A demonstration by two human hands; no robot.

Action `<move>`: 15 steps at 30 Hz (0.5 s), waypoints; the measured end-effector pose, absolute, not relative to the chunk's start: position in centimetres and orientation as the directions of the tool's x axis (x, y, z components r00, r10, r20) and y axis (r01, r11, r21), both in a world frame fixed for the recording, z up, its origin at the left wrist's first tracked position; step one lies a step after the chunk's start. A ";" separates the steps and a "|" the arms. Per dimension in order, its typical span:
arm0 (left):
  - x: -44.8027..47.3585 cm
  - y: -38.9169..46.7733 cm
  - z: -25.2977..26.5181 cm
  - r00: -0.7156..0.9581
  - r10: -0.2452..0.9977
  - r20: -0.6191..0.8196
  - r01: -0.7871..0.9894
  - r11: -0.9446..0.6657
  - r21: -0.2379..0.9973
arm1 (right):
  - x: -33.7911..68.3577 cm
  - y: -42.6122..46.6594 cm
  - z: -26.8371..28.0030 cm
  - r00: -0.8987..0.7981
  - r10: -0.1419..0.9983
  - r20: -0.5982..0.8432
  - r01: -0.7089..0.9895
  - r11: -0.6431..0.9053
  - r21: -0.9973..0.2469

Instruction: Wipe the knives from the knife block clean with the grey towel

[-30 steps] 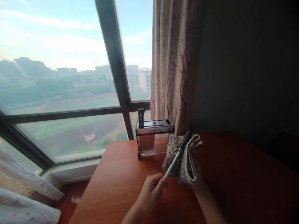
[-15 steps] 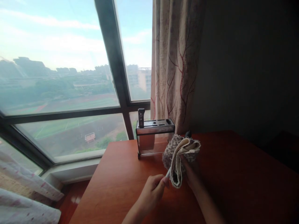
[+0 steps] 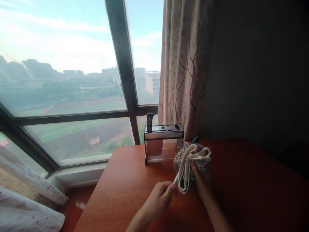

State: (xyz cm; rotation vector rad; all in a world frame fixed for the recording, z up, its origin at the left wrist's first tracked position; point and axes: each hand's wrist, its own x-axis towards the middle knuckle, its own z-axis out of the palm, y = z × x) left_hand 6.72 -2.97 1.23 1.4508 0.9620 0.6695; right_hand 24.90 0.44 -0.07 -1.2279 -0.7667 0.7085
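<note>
My left hand (image 3: pixel 166 192) is closed on the end of a thin, pale handle (image 3: pixel 176 178), pinched between thumb and fingers. The handle's other end runs in behind a folded cloth (image 3: pixel 187 169), so I cannot make out what tool it belongs to. This cloth is grey-brown and shaggy on one side, cream on the other. Gripped round the cloth from the right is my right hand (image 3: pixel 200 175), its thumb pressing into the folds. Behind them stands a clear-sided knife block (image 3: pixel 164 129) with a dark-handled knife (image 3: pixel 150 122) upright in its left slot.
A reddish-brown wooden table (image 3: pixel 116 190) lies beneath my hands. Just beyond the cloth a black rounded object (image 3: pixel 195 140) is partly hidden. Past the table are large windows (image 3: pixel 72 80) and a patterned curtain (image 3: pixel 185 71).
The view has shifted slightly, so the knife block and curtain appear further right. The cloth and my right hand have moved a little; both hands keep their holds.
</note>
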 end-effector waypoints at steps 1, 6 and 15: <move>6.7 -2.9 1.2 0.470 0.878 -0.093 0.221 -0.016 0.975 | 24.8 0.6 -0.2 0.554 0.829 0.076 -0.117 0.168 -0.979; 6.3 -2.9 1.5 0.442 0.896 0.038 0.352 -0.213 0.911 | 24.9 1.2 -1.3 0.499 0.865 0.055 -0.152 0.150 -0.977; 5.6 -2.8 2.0 0.561 0.810 -0.172 0.065 0.164 0.984 | 25.8 1.3 -1.8 0.559 0.773 0.301 0.134 0.273 -0.952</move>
